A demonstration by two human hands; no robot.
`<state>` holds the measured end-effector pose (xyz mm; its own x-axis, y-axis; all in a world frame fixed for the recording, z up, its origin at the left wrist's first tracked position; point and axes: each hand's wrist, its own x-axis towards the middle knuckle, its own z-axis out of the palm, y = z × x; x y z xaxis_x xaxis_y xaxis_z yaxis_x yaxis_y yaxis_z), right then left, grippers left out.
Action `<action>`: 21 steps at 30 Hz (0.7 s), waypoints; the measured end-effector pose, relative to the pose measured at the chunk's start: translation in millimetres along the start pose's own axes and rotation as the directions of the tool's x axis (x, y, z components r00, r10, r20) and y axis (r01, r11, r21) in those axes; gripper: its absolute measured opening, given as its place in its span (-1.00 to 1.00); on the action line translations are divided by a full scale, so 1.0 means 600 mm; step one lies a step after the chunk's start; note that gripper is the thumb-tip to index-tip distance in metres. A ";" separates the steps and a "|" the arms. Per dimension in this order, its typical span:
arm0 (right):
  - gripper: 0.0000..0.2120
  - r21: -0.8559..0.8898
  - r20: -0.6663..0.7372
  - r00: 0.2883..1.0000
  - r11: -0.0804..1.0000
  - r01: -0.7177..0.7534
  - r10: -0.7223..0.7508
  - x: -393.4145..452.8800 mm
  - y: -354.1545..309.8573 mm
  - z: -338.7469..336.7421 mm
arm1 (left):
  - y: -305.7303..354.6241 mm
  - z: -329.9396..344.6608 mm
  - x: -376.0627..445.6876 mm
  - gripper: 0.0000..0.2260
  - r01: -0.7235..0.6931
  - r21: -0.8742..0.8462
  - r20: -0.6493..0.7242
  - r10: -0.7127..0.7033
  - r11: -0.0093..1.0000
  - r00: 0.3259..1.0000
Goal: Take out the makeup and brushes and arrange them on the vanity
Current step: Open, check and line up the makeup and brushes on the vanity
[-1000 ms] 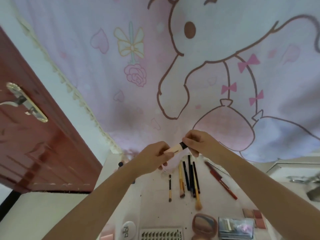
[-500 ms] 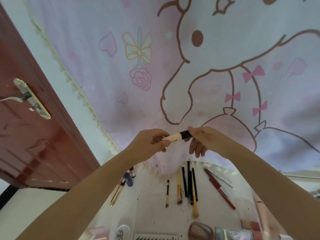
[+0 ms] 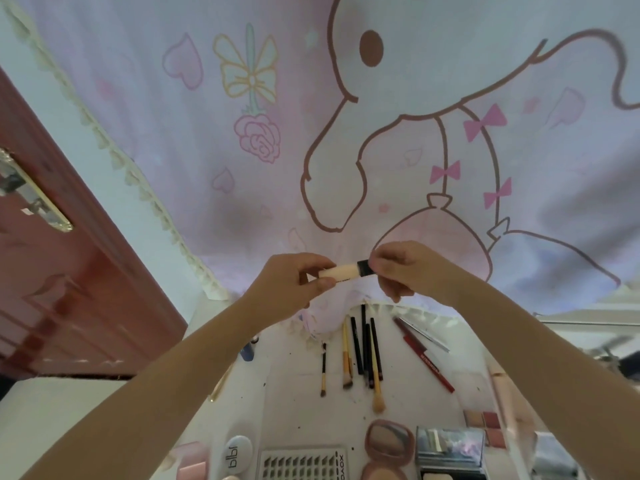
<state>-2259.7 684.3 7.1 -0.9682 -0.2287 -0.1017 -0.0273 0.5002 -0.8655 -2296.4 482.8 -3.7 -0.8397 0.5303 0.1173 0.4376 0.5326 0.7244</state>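
— Well, what is held, left to right?
— A pale tube [image 3: 341, 272] is pinched at one end by the left hand [image 3: 289, 289]; its black end is gripped by the right hand [image 3: 403, 271].
— And where is it kept?
— It is held level above the vanity [image 3: 287, 393], over the brushes [image 3: 360, 355] laid below.

Raised higher above the vanity [image 3: 287, 382] than a second ago, left hand [image 3: 291, 285] and right hand [image 3: 398, 271] with the small tube [image 3: 341, 271] between them. Leveled out, no longer tilted.
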 end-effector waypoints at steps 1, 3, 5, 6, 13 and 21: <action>-0.80 0.012 -0.019 0.998 0.998 0.062 -0.062 0.000 0.004 -0.001 | -0.001 0.001 -0.002 -0.77 -0.001 -0.001 -0.003 0.001 1.000 1.000; -0.60 0.104 0.021 0.991 0.986 0.127 -0.130 -0.005 0.011 -0.006 | -0.003 0.001 -0.007 -0.78 0.009 -0.007 -0.010 -0.009 1.000 1.000; -0.55 0.209 0.114 0.988 0.975 0.076 -0.102 -0.004 0.014 -0.008 | -0.005 0.001 -0.012 -0.78 0.025 -0.003 -0.012 -0.025 1.000 1.000; -0.65 0.229 0.138 0.989 0.973 0.025 -0.058 -0.002 0.012 -0.004 | -0.006 0.001 -0.014 -0.78 0.032 -0.003 -0.011 -0.032 0.999 0.999; -0.74 -0.168 0.008 0.993 0.979 0.115 -0.115 0.007 0.005 0.030 | -0.013 -0.012 -0.033 -0.78 0.068 -0.012 -0.016 -0.069 0.998 0.998; -0.83 0.034 0.013 0.996 0.996 0.083 -0.084 0.013 -0.004 0.056 | -0.017 -0.031 -0.050 -0.78 0.166 -0.028 0.005 -0.166 0.986 0.986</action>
<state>-2259.0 653.1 -8.3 -0.9591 -0.2810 -0.0352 -0.0995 0.4509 -0.8870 -2281.6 449.0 -1.8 -0.8992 0.4374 -0.0078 0.2825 0.5944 0.7529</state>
